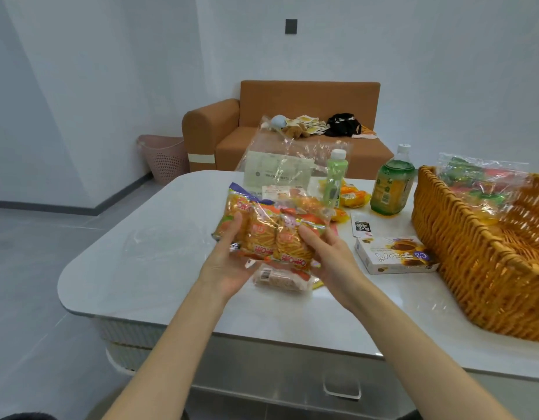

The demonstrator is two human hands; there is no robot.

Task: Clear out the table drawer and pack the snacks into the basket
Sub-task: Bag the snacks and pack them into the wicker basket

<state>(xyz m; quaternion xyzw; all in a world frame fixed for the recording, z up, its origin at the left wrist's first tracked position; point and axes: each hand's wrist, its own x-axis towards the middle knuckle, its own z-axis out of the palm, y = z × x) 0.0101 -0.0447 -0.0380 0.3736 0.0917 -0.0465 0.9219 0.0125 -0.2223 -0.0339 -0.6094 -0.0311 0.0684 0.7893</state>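
Snack bundle (271, 237), one; bottles (391, 184), two

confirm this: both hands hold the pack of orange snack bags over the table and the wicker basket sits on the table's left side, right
Not quite. The head view shows the wicker basket on the right side of the table, not the left. The rest holds: the left hand and right hand both hold the pack of orange snack bags over the table.
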